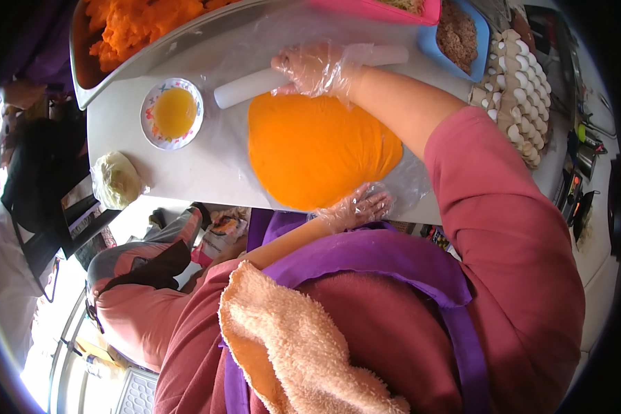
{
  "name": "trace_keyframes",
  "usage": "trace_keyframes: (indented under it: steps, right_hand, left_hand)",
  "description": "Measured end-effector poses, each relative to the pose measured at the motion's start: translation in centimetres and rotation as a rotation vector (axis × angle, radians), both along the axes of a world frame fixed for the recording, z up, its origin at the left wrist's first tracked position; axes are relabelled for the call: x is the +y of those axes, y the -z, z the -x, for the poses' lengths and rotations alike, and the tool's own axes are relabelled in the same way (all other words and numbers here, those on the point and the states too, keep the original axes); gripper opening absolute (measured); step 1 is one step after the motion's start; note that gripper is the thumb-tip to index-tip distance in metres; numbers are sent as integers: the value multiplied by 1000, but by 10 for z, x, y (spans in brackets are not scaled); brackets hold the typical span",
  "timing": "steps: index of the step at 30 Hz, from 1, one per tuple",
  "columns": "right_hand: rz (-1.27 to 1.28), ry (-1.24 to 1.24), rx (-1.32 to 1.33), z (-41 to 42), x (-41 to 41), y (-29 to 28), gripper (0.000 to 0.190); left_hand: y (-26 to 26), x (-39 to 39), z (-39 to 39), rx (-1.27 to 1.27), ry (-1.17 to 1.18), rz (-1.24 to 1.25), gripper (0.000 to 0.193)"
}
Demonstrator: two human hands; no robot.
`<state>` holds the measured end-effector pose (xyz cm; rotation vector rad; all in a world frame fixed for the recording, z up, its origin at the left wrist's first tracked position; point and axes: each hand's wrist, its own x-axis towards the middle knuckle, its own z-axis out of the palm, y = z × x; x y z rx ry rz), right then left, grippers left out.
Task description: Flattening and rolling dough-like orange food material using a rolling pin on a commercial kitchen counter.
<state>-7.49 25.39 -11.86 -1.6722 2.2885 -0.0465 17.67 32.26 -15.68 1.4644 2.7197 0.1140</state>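
Observation:
A flat sheet of smooth orange dough (315,150) lies on clear plastic film on the white table (212,176). Beyond its far edge is a white rolling pin (246,89), set slightly aslant. My right hand (313,67), in a clear plastic glove, is closed around the pin's middle, which it partly hides. Also gloved, my left hand (359,207) rests by the dough's near edge at the table's front, its fingers spread over the film. Whether those fingers pinch any film is hard to see.
Left of the dough stand a floral bowl of yellow liquid (175,113) and a plastic-wrapped pale ball (116,180). Behind are a metal tray (77,77) of orange mash, a pink container (388,11), and a blue container (480,46) with brown crumbly filling. Egg cartons (512,98) stand right.

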Motion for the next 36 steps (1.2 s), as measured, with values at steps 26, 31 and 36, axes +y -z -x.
trace_keyframes:
  steps: [26, 31, 36]
  right_hand:
    - [86, 20, 48, -116, 98, -9, 51]
    - [50, 18, 13, -143, 113, -16, 53]
    - [36, 27, 1, -159, 138, -7, 61]
  left_hand:
    - [13, 11, -9, -60, -184, -278, 42]
    - [27, 5, -14, -35, -198, -423, 38]
    - [-2, 17, -16, -288, -667, -929, 25]
